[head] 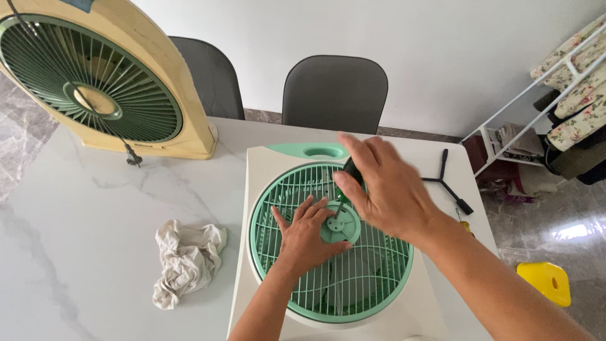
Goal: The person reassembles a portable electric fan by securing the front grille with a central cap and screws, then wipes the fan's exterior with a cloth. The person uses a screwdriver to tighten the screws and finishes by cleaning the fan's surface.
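Observation:
A white box fan (265,189) lies flat on the marble table, its round green grille (372,278) facing up. My left hand (306,235) rests palm-down on the grille, fingers spread beside the green hub cap (338,226) at the centre. My right hand (385,186) grips a screwdriver with a dark green handle (349,169); its thin shaft points down onto the hub cap. Most of the handle is hidden under my fingers.
A second, yellowed fan with a green grille (95,82) stands upright at the table's back left. A crumpled white rag (186,259) lies left of the flat fan. A black Y-shaped wrench (447,183) lies at right. Two grey chairs (334,91) stand behind; a yellow stool (546,281) sits on the floor.

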